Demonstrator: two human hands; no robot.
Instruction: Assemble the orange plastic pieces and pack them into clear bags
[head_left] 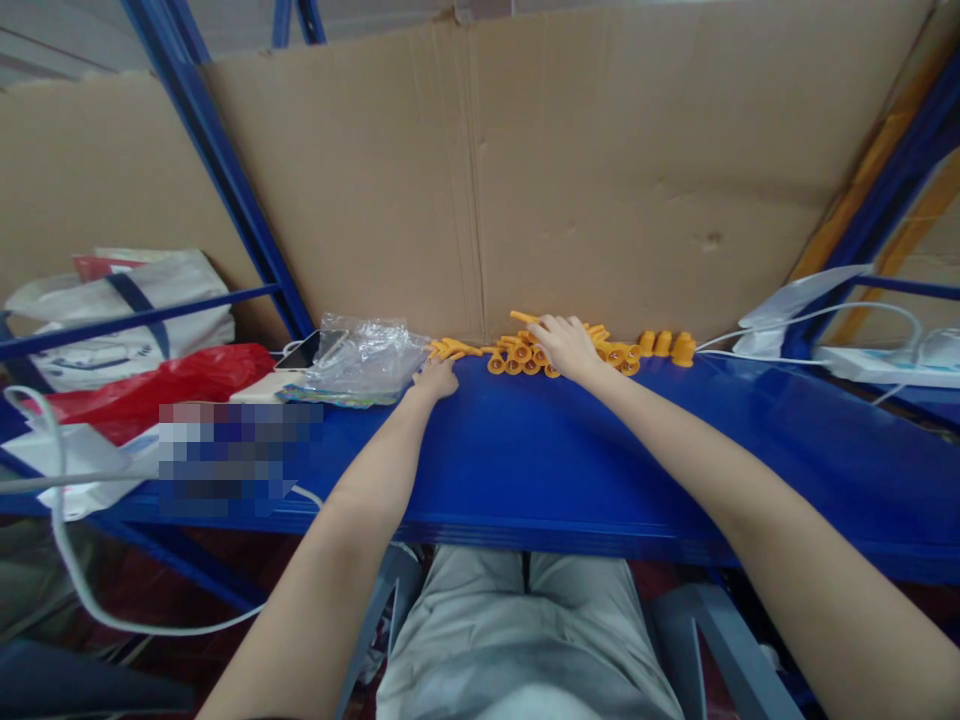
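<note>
A heap of small orange plastic parts lies at the far edge of the blue shelf, against a cardboard sheet. My right hand rests on top of the heap, fingers spread over the pieces. My left hand lies on the shelf beside a few orange parts at the heap's left end, fingers curled; what it holds is hidden. More orange parts stand upright to the right of the heap.
A clear plastic bag and a phone lie left of the heap. Further left are a red bag and a white bag. A white power strip with cables sits at the right. Blue rack posts rise behind.
</note>
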